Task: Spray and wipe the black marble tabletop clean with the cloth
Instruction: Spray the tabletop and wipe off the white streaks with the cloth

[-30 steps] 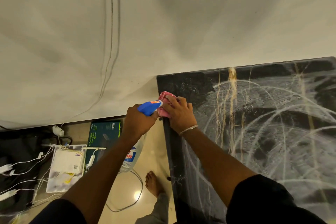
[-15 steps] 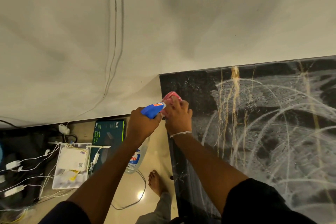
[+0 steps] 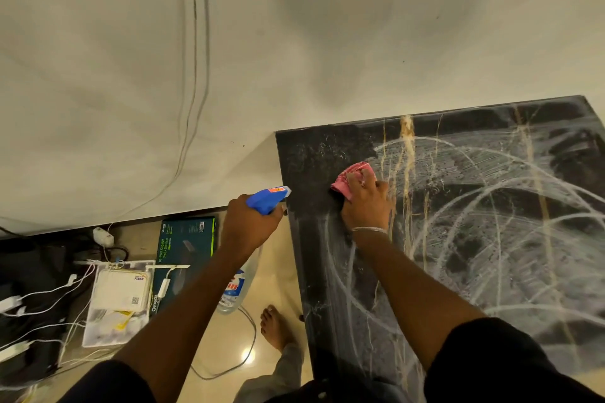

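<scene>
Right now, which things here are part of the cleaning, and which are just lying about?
In use:
cloth under right hand
spray bottle in left hand
tabletop

Lying about, on the floor:
green box
router
cables

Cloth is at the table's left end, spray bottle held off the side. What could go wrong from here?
1. The spray bottle in the left hand hangs off the tabletop, over floor with a router and white cables nearby; drips may reach them.
2. The bare foot stands beside a grey cable: possible trip.
3. White streaks cover the marble; the cloth may only smear them.
</scene>
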